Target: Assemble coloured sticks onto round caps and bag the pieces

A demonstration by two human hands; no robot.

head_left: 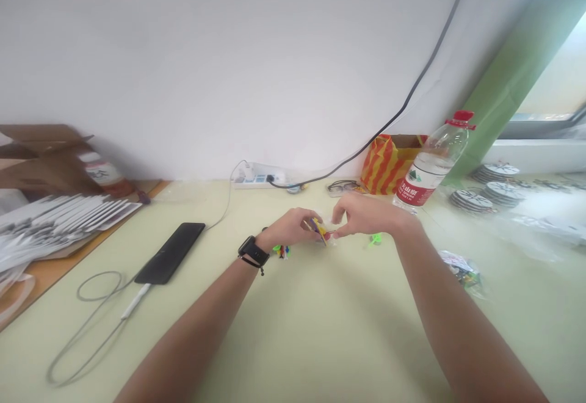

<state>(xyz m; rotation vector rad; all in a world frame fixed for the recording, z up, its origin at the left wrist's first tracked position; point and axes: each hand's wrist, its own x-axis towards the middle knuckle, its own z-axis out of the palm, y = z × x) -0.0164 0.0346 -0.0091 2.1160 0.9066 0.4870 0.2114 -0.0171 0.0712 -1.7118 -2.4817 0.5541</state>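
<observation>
My left hand (295,226), with a black watch (253,251) on its wrist, is closed on a small packet (320,230) with yellow, purple and red parts. Its fingers pinch the packet's left side. My right hand (357,214) is just to the right, thumb and forefinger curved apart, with the fingertips near the clear plastic; whether they touch it is too blurred to tell. Small colourful pieces (284,251) lie under my left wrist. A bright green piece (375,239) rests on the table below my right hand.
A black phone (170,253) with a cable lies at left. Behind stand a power strip (256,177), glasses (343,185), a striped bag (387,162) and a large water bottle (428,168). At right are a bag of small parts (464,272) and stacked discs (471,200).
</observation>
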